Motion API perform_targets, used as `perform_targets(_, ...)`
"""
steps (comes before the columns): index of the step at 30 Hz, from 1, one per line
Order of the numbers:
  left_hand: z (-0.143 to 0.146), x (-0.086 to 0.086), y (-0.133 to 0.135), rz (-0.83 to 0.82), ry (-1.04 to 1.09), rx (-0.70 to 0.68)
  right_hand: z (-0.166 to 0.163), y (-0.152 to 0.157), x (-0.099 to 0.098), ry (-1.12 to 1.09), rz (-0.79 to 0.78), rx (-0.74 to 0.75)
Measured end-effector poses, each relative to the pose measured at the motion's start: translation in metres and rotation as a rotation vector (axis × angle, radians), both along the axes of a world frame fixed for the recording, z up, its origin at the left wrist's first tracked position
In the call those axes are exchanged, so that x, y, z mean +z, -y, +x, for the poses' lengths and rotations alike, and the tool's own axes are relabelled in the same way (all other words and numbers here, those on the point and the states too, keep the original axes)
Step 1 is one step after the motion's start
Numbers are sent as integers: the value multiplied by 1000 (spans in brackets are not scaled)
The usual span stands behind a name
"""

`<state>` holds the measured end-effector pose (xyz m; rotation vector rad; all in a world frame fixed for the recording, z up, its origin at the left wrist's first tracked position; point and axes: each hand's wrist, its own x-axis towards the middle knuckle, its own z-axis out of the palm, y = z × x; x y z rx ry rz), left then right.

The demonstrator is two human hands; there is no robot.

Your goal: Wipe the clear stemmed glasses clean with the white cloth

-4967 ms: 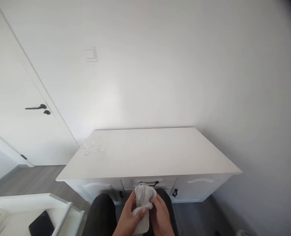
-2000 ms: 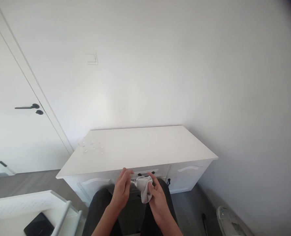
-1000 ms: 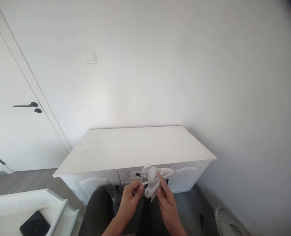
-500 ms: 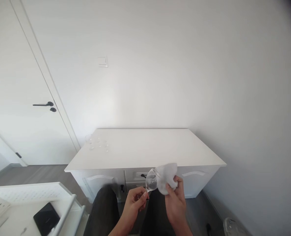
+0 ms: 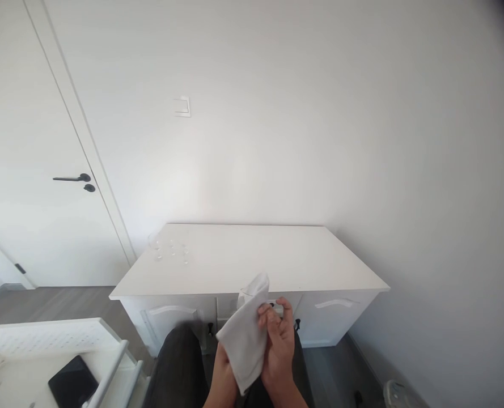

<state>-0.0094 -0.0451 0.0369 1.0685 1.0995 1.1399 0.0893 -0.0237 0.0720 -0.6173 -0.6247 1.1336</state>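
My two hands are together in front of me, above my dark-trousered lap. A white cloth (image 5: 244, 337) drapes over a clear stemmed glass (image 5: 246, 293), of which only a bit of the rim shows above the cloth. My right hand (image 5: 277, 343) presses the cloth against the glass from the right. My left hand (image 5: 223, 381) is mostly hidden under the cloth and holds the glass from below.
A white cabinet (image 5: 277, 260) with black drawer pulls stands against the wall ahead, with several small clear glasses (image 5: 169, 249) at its back left corner. A white door (image 5: 26, 170) is on the left. A white cart (image 5: 56, 345) holding a black phone (image 5: 71, 382) is at lower left.
Half a second ago the glass was bare in my left hand and the cloth bunched in my right; now the cloth is spread over the glass and both hands have closed around it.
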Motion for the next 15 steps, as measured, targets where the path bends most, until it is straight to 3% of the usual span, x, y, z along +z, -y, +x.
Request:
perform_targets(3,1,-2,4,165,-5,75,2,-6,2,45,-6,-25)
perform_targets(6,-2,-3,6,351,-91,109,12,-3,-7,212,-124,85)
perform_targets(8,-5,0,4,389,-117,98,20,-1,-14,250,-194,169)
perform_targets(13,1,6,-6,-13,75,-180,42,-13,-13,134,-248,309)
perform_targets(15,5,7,-12,-92,98,-261,47,-24,-7,137,-266,325)
